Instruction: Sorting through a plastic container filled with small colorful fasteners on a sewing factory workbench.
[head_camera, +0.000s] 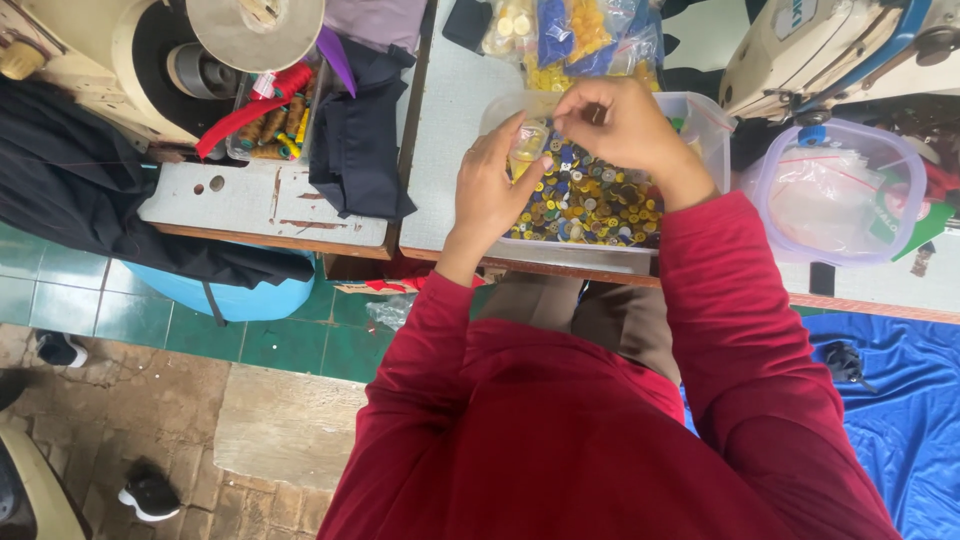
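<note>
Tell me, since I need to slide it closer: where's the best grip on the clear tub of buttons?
Probably grip the clear tub by its rim at the right end wall, coming from the right. That wall stands bare, while the left hand and right hand crowd the middle, and loose buttons fill the floor, so keep it level.

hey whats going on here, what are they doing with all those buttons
A person in a red top sits at a worktable with both hands over a clear plastic tub full of mixed buttons, mostly yellow and blue. The left hand and right hand together pinch a small clear bag above the tub. Bags of more buttons lie behind it, with sewing machines on either side.
</note>
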